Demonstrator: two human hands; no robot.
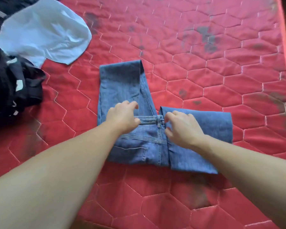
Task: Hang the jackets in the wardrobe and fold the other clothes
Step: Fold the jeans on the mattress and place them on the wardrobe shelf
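Blue denim jeans (122,86) lie half-folded on the red quilted mattress (205,66); left hand (122,117) and right hand (182,128) rest loosely curled at the waistband, holding nothing I can see. White shirt (45,33) and black garments (12,86) wait unfolded.

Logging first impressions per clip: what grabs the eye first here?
The blue jeans lie half folded at the centre of the red quilted mattress, with the left hand and right hand at the waistband. At upper left lie a pale blue garment and dark clothes.
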